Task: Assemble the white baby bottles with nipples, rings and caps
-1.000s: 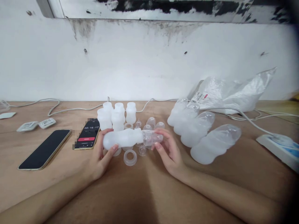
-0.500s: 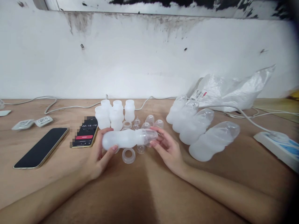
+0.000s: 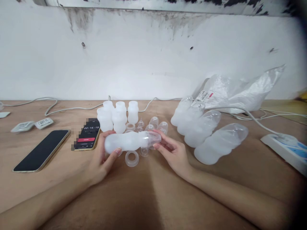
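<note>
1. Head view: left hand grips the frosted bottle near its base, thumb in front, forearm slanting in from the lower left.
2. Right hand pinches the clear cap at the bottle's other end, forearm angling in from the lower right.
3. The bottle lies sideways between both hands, over the wooden table, beside a loose ring.
4. A white, stained wall stands behind.

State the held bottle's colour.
The bottle is milky white, best seen in the head view.
</note>
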A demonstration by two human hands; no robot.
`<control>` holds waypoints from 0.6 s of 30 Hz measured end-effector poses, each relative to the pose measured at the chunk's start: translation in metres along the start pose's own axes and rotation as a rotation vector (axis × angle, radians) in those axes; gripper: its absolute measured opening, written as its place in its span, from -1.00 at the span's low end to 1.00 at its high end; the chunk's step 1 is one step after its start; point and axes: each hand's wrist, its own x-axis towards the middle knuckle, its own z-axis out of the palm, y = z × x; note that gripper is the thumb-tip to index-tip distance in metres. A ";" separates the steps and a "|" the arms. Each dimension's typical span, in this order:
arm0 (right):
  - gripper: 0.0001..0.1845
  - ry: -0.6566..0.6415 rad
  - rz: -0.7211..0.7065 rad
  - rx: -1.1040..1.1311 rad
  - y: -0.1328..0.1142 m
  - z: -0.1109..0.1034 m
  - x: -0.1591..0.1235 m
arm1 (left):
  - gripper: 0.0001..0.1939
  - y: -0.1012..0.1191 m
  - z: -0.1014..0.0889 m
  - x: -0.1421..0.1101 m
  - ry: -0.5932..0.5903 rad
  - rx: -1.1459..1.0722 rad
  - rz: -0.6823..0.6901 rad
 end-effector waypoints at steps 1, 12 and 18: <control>-0.58 0.002 -0.008 -0.014 0.000 0.000 0.000 | -0.60 0.000 0.000 0.000 0.000 0.013 -0.004; -0.63 -0.015 -0.055 -0.110 -0.003 -0.002 -0.001 | -0.63 0.002 -0.002 -0.002 -0.039 0.023 0.049; -0.60 -0.022 -0.107 -0.175 -0.001 -0.003 -0.004 | -0.64 0.004 -0.002 -0.002 -0.046 0.070 0.129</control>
